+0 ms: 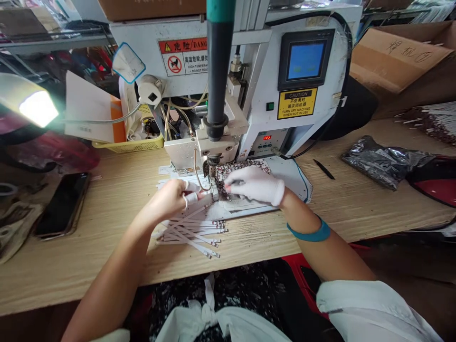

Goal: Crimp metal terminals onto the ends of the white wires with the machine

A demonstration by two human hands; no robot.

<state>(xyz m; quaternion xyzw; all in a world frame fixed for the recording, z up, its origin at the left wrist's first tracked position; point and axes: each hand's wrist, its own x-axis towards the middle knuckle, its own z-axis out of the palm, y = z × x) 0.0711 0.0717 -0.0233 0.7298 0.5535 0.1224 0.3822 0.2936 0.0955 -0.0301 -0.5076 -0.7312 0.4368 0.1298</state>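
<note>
My left hand [174, 197], with white covers on some fingertips, is closed in a pinch beside the small metal fixture [213, 192] under the machine's head [213, 164]. What those fingers hold is too small to make out. On the other side of the fixture, my right hand [256, 185] wears a white glove with bare fingertips. Its thumb and fingers come together over a heap of tiny dark and white parts [244, 167]; anything between them is hidden. Below my left hand, several thin white strips with small end pieces [194, 232] lie crossed on the wooden table [256, 237].
The white machine carries a blue screen [305, 61] and a high-temperature warning label [183, 57]. At left are a phone [63, 204], a lit lamp [38, 109] and a yellow basket [130, 145]. Black tweezers [324, 169] and a grey plastic bag [386, 159] lie at right.
</note>
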